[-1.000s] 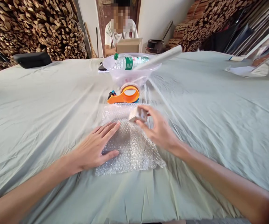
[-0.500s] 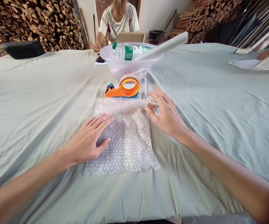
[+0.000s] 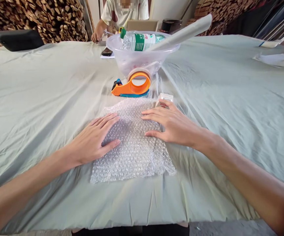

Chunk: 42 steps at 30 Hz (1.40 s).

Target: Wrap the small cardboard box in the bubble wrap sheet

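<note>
Clear bubble wrap (image 3: 132, 157) lies flat on a pale green cloth (image 3: 58, 82), directly before the wearer in the head view, the only view. Its surface is a field of small glinting bubbles, its near edge slightly ragged. The person's left hand (image 3: 89, 144) rests on the left side, palm down, fingers stretched out and gripping nothing, thumb held apart. The right hand (image 3: 177, 126) reaches over the right side, fingers extended and unclenched; whether those fingertips press on the plastic or hang just above it cannot be told. Beyond that hand, by the sheet's far right corner, is a small white box (image 3: 166, 97), partly hidden by the fingers (contact with it is unclear).

The wrap will likely handle as light, soft and springy, rather slippery, and prone to sliding or curling if let go. Flat palms near both side edges seem best for steadying it; for lifting, a pinch at the near corners, gentle enough to spare the bubbles. Past the far edge sits an orange tape dispenser (image 3: 124, 88), in front of a translucent bowl (image 3: 125, 60).
</note>
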Available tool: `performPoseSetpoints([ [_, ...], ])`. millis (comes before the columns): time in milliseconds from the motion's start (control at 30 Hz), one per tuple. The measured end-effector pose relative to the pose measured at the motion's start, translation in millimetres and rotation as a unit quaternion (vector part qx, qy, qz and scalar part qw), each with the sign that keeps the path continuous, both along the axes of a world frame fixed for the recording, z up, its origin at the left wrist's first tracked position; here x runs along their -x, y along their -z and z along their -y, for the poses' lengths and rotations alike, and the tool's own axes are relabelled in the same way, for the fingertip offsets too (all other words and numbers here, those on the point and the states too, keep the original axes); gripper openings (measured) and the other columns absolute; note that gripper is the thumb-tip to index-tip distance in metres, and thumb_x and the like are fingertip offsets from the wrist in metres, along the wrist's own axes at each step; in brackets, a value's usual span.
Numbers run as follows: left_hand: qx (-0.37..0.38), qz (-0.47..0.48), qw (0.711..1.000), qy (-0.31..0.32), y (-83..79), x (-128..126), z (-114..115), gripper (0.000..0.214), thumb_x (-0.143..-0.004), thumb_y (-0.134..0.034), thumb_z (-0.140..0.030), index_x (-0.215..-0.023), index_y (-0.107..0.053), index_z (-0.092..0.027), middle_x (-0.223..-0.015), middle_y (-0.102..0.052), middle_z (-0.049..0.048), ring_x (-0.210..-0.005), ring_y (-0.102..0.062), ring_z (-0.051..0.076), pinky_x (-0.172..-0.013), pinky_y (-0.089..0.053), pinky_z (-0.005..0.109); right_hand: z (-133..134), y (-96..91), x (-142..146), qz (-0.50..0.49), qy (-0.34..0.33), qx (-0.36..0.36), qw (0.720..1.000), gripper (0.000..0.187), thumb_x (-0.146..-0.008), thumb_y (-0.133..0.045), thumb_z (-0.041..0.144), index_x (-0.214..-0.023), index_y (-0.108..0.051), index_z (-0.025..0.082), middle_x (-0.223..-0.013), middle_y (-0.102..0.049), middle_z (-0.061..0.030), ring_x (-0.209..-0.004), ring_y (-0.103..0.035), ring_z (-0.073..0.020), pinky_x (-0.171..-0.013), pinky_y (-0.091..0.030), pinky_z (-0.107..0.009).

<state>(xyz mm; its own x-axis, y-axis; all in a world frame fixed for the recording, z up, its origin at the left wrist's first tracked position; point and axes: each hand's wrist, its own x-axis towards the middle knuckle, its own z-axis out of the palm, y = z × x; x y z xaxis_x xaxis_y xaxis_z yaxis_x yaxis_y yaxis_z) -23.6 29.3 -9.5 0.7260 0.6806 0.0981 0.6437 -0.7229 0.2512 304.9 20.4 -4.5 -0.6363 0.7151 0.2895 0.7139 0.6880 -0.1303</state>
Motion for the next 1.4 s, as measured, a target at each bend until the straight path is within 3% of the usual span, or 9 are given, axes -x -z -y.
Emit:
performPoseSetpoints([
  [100, 0.009, 0.001, 1.000, -0.001, -1.0, 1.5, -1.0, 0.073, -0.110, -0.038, -0.064, -0.168, -0.031, -0.022, -0.178, -0.033, 0.0097, -0.167, -0.031, 0.032, -0.135, -0.032, 0.059, -0.2, -2.5, -2.0, -0.019, 0.018, -0.050, 0.998, 0.045, -0.104, -0.065, 0.052, -0.134, -0.071, 0.020, -0.155, -0.063, -0.0145, -0.145, -0.059, -0.0341, -0.133, -0.026, -0.065],
  [233, 0.003, -0.002, 1.000, 0.013, -1.7, 0.9, -0.5, 0.066, -0.111, -0.038, -0.055, -0.167, -0.034, -0.021, -0.179, -0.032, 0.0096, -0.167, -0.030, 0.032, -0.134, -0.032, 0.060, -5.7, -0.2, -7.2, -0.072, 0.175, -0.087, 0.978, 0.053, -0.108, -0.055, 0.035, -0.159, -0.052, 0.018, -0.167, -0.049, -0.0182, -0.158, -0.044, -0.0389, -0.130, -0.034, -0.068],
  [367, -0.015, -0.012, 1.000, 0.024, -0.7, -0.4, 0.5, 0.064, -0.109, -0.042, -0.052, -0.163, -0.041, -0.017, -0.178, -0.033, 0.0130, -0.166, -0.032, 0.034, -0.133, -0.033, 0.061, -14.4, 5.2, -15.8, -0.110, 0.243, -0.047, 0.963, 0.050, -0.100, -0.058, 0.023, -0.150, -0.061, 0.019, -0.152, -0.062, -0.0171, -0.142, -0.059, -0.0398, -0.118, -0.050, -0.065],
  [467, -0.023, -0.008, 0.999, 0.024, -0.2, -0.8, 0.9, 0.070, -0.108, -0.044, -0.055, -0.165, -0.036, -0.015, -0.176, -0.036, 0.0142, -0.166, -0.032, 0.034, -0.133, -0.032, 0.061, -11.5, 0.1, -13.9, -0.176, 0.252, -0.094, 0.947, 0.044, -0.099, -0.060, 0.023, -0.144, -0.063, 0.026, -0.138, -0.069, -0.0125, -0.131, -0.066, -0.0356, -0.113, -0.055, -0.061],
  [633, -0.026, 0.007, 0.999, 0.031, 0.1, -2.8, 2.8, 0.082, -0.107, -0.048, -0.059, -0.168, -0.025, -0.010, -0.173, -0.040, 0.0185, -0.164, -0.035, 0.034, -0.134, -0.033, 0.056, 10.1, -7.6, 15.0, -0.296, 0.100, -0.144, 0.939, 0.052, -0.098, -0.076, 0.028, -0.145, -0.058, 0.040, -0.140, -0.068, -0.0042, -0.129, -0.067, -0.0289, -0.115, -0.056, -0.050],
  [800, -0.029, 0.016, 0.999, 0.032, 2.3, -4.7, 4.5, 0.086, -0.106, -0.049, -0.061, -0.168, -0.022, -0.008, -0.169, -0.044, 0.0225, -0.159, -0.042, 0.036, -0.132, -0.036, 0.057, 19.5, 4.6, 39.6, -0.272, -0.051, -0.057, 0.959, 0.047, -0.098, -0.077, 0.024, -0.141, -0.059, 0.028, -0.138, -0.071, -0.0093, -0.133, -0.068, -0.0244, -0.117, -0.057, -0.043],
  [1033, -0.014, 0.020, 0.999, 0.026, -0.2, -3.9, 6.2, 0.082, -0.107, -0.049, -0.055, -0.169, -0.020, -0.010, -0.172, -0.041, 0.0208, -0.160, -0.041, 0.035, -0.133, -0.034, 0.056, 18.4, 2.1, 35.9, -0.206, -0.013, -0.001, 0.978, 0.042, -0.105, -0.059, 0.034, -0.145, -0.054, 0.023, -0.144, -0.065, -0.0140, -0.137, -0.063, -0.0299, -0.117, -0.053, -0.054],
  [1233, -0.019, 0.041, 0.999, 0.028, 2.9, -3.7, 5.7, 0.085, -0.103, -0.054, -0.048, -0.171, -0.015, -0.015, -0.171, -0.042, 0.0203, -0.160, -0.042, 0.036, -0.131, -0.038, 0.059, 25.1, 4.3, 41.9, -0.230, -0.010, 0.028, 0.973, 0.049, -0.099, -0.064, 0.024, -0.146, -0.051, 0.022, -0.129, -0.071, -0.0091, -0.107, -0.074, -0.0203, -0.097, -0.063, -0.038],
  [1400, -0.002, 0.050, 0.998, 0.025, 2.8, -4.6, 5.9, 0.088, -0.102, -0.057, -0.048, -0.172, -0.013, -0.015, -0.174, -0.039, 0.0190, -0.161, -0.040, 0.036, -0.132, -0.036, 0.059, 27.5, 3.8, 42.4, -0.215, -0.015, 0.067, 0.974, 0.051, -0.101, -0.064, 0.028, -0.150, -0.047, 0.024, -0.135, -0.070, -0.0092, -0.110, -0.075, -0.0208, -0.097, -0.063, -0.039],
])
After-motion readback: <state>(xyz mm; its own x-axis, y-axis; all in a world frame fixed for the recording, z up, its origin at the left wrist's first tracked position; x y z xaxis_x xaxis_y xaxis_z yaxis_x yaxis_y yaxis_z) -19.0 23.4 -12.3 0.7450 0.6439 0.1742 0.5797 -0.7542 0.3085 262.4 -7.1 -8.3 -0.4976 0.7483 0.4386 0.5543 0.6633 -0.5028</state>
